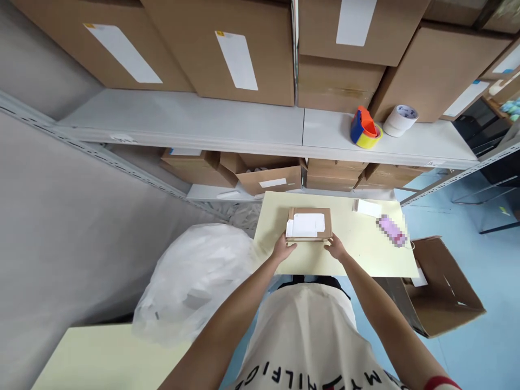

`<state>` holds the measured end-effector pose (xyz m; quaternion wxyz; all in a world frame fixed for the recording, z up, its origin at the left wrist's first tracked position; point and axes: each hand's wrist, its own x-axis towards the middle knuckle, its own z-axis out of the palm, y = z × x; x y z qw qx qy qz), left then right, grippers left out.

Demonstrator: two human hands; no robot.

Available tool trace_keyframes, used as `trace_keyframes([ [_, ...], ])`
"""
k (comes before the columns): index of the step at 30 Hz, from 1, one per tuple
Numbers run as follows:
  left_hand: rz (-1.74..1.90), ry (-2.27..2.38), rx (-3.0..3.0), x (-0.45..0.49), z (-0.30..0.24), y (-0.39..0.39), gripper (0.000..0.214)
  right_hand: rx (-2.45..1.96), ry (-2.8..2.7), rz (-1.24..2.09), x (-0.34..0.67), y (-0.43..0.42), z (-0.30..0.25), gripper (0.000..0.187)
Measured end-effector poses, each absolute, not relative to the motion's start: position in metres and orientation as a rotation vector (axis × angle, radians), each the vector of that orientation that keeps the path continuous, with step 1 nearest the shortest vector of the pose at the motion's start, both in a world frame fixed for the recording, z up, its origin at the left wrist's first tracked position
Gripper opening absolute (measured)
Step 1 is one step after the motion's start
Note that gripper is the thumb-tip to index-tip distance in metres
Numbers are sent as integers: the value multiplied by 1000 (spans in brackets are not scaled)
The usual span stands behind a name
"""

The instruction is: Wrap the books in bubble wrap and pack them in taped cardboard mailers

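Observation:
A small brown cardboard box (310,212) lies on the pale yellow table (353,260) in front of me. White flat pieces (305,225), looking like paper or thin folded card, cover most of its top. My left hand (283,248) grips the near left corner, fingers along the side and thumb at the front. On the opposite near corner, my right hand (335,248) holds the box in the same way. Some fingertips are hidden behind the box's sides.
A white small box (369,208) and a pixelated pink object (392,231) lie at the table's right. An open carton (444,292) stands on the floor. A tape dispenser (365,129) and white tape rolls (401,120) sit on the shelf. Left is a plastic bag (199,276).

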<state>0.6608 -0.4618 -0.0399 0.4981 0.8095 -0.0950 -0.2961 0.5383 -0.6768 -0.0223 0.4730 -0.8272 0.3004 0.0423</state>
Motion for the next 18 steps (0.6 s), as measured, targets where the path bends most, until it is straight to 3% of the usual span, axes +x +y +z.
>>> trace_keyframes([
  [4,-545,-365,1983,661,-15,-464,44,-1940,770,75,519,-682,2,40],
  [7,-483,-457,1966,657,2,-466,35,-1979,821,19,496,-692,21,46],
  [11,-536,-496,1974,650,18,-484,32,-2123,981,-44,478,-702,41,65],
  [18,-705,-492,2198,645,18,-511,41,-2317,1252,293,495,-705,42,43],
])
